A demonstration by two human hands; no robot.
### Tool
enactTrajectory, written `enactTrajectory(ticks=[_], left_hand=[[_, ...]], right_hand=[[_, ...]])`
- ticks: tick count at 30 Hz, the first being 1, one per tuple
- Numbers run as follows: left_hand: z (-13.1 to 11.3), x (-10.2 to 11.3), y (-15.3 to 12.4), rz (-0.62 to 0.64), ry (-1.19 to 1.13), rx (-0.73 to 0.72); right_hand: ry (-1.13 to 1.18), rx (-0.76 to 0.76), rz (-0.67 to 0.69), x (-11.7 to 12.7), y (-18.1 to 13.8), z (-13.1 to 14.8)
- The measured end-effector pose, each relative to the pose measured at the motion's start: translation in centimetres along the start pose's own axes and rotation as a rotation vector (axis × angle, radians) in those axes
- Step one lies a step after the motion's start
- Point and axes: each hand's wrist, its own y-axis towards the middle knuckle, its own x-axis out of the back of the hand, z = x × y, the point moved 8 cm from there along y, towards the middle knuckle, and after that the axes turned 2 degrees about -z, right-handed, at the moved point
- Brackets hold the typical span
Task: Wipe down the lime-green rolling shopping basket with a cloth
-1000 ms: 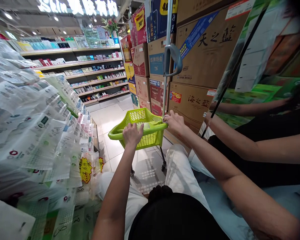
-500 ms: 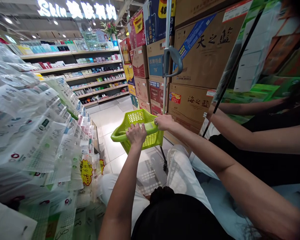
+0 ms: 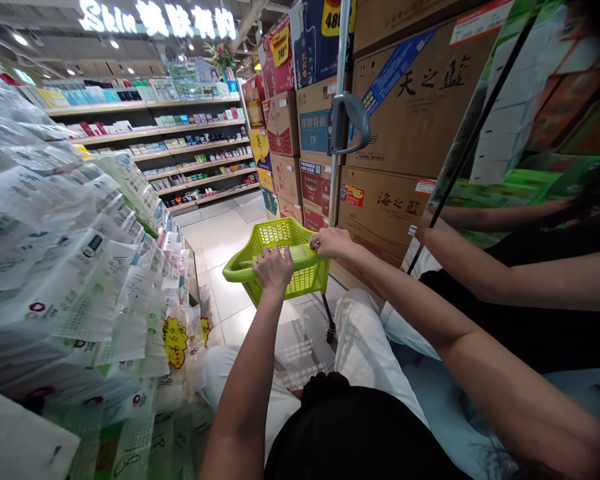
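A lime-green wheeled shopping basket (image 3: 271,238) stands on the tiled aisle floor in front of me. My left hand (image 3: 273,268) is closed over its near rim. My right hand (image 3: 330,242) grips the rim's right corner, beside the upright metal pull handle (image 3: 349,120) with its grey grip. Nothing large shows inside the basket from here. My white trousers and black top fill the bottom of the view.
Stacked plastic-wrapped packs (image 3: 75,267) crowd the left side. Tall piles of cardboard cartons (image 3: 405,127) line the right. Another person's arms (image 3: 480,267) in a black top reach in at the right. Product shelves (image 3: 180,153) close the aisle's far end.
The basket has shifted slightly left and farther from me, and my right hand slid left along its rim toward the left hand. My left hand kept its grip.
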Motion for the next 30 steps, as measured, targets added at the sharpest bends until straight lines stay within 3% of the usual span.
enactTrajectory(ticks=[5, 11, 13, 15, 18, 20, 22, 25, 28, 30], left_hand=[[0.2, -0.2, 0.0, -0.010, -0.017, -0.008], [0.0, -0.1, 0.2, -0.015, -0.008, 0.010], [0.1, 0.0, 0.3, -0.008, 0.005, 0.007], [0.2, -0.1, 0.4, 0.015, 0.008, -0.010], [0.0, -0.2, 0.5, 0.041, 0.000, -0.030], [-0.3, -0.3, 0.6, 0.041, -0.004, -0.027], [-0.6, -0.3, 0.6, 0.038, -0.003, -0.018], [-0.8, -0.3, 0.6, 0.038, 0.005, -0.012], [-0.6, -0.2, 0.6, 0.021, 0.021, -0.011], [-0.3, -0.1, 0.5, 0.010, 0.026, -0.015]], right_hand=[[-0.011, -0.162, -0.212, 0.2, -2.2, -3.2], [-0.006, -0.050, -0.384, -3.5, -6.2, 2.8], [0.020, -0.037, -0.440, -4.9, -7.2, 3.6], [0.059, -0.090, -0.481, -5.9, -7.4, 2.4], [0.186, -0.278, -0.558, -6.7, -6.5, -2.2], [0.328, -0.407, -0.640, -6.9, -5.6, -5.2], [0.467, -0.476, -0.749, -7.1, -5.1, -6.4], [0.540, -0.418, -0.868, -7.8, -5.4, -4.1], [0.460, -0.227, -0.821, -8.4, -6.0, 0.3], [0.410, -0.158, -0.762, -8.3, -6.4, 1.5]])
